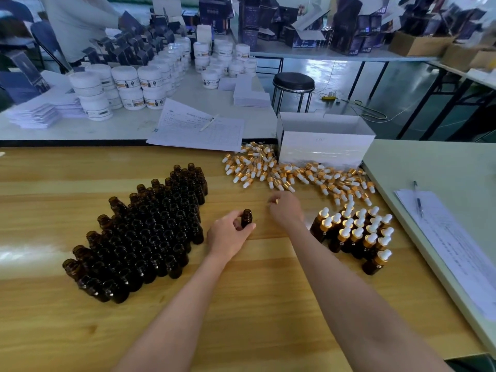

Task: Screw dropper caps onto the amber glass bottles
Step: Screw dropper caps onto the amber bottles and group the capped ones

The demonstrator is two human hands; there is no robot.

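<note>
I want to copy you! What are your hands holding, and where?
Left hand grips an uncapped amber bottle round its lower body. Right hand seems to pinch a gold dropper cap.

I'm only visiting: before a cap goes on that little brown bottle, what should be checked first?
1. Bottle upright in the grip of the left hand: ok.
2. Bottle mouth open, no cap on it: ok.
3. Cap in the right hand: cannot tell; only a gold glint shows at its fingertips.
4. Right hand above the bottle mouth: not ok, it is off to one side.
5. Loose dropper caps nearby: ok, a pile lies just beyond the right hand.
</note>
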